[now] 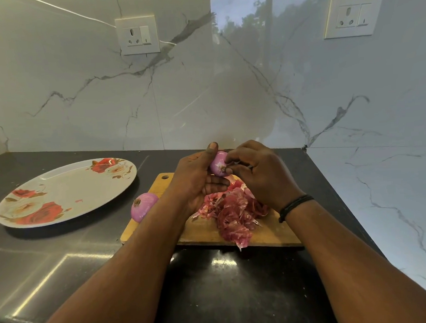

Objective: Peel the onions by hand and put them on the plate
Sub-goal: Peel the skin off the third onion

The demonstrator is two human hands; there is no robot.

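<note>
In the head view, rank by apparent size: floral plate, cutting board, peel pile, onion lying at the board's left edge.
1. Cutting board, partly hidden by the arms, and floral plate: too close to rank.
2. Peel pile.
3. Onion at the board's edge.

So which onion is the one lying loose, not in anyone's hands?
Find the wooden cutting board on the dark counter, right of the flowered plate. At its left edge lies a peeled purple onion, touched by neither hand, apart from the red skins heaped mid-board.
</note>
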